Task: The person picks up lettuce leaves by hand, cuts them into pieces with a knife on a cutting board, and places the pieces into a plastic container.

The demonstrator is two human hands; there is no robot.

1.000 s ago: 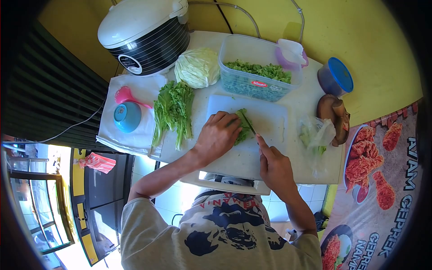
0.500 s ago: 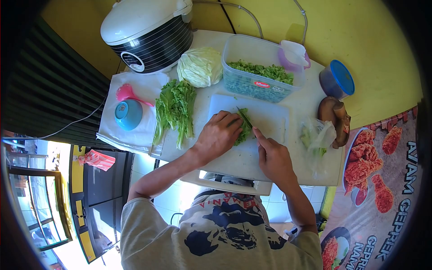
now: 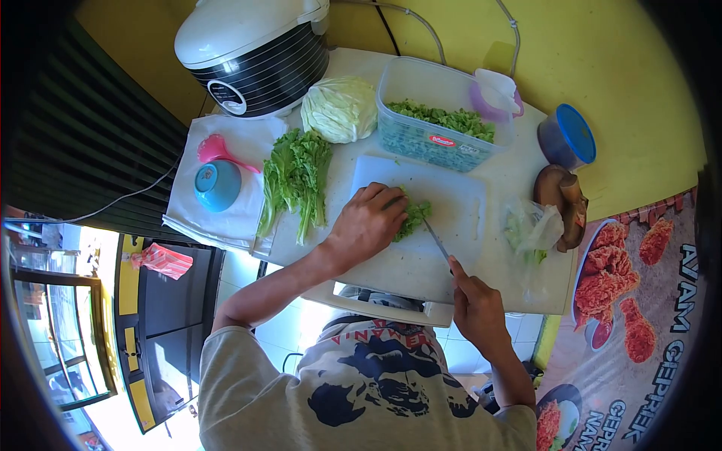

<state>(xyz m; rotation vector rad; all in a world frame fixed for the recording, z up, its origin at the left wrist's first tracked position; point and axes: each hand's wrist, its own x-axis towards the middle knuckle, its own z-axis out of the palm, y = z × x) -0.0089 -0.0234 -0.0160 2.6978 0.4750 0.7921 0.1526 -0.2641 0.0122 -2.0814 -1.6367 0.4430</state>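
Observation:
On the white cutting board (image 3: 451, 197), my left hand (image 3: 366, 224) presses its curled fingers on a small bunch of green lettuce (image 3: 415, 216). My right hand (image 3: 477, 307) grips the handle of a knife (image 3: 438, 240), whose blade points up-left with its tip at the lettuce's right side. Behind the board is a clear plastic box (image 3: 430, 146) with cut greens inside. Loose lettuce leaves (image 3: 295, 180) lie left of the board, and a pale cabbage (image 3: 339, 110) sits behind them.
A rice cooker (image 3: 259, 64) stands at the back left. A blue bowl (image 3: 217, 186) and pink ladle (image 3: 218, 150) rest on a white cloth (image 3: 180, 203). At the right are a plastic bag (image 3: 534, 225), a brown object (image 3: 560, 199) and a blue-lidded tub (image 3: 567, 137).
My right hand has moved down and right, drawing the knife away from my left fingers. More of the lettuce shows beside my left hand, which has barely moved.

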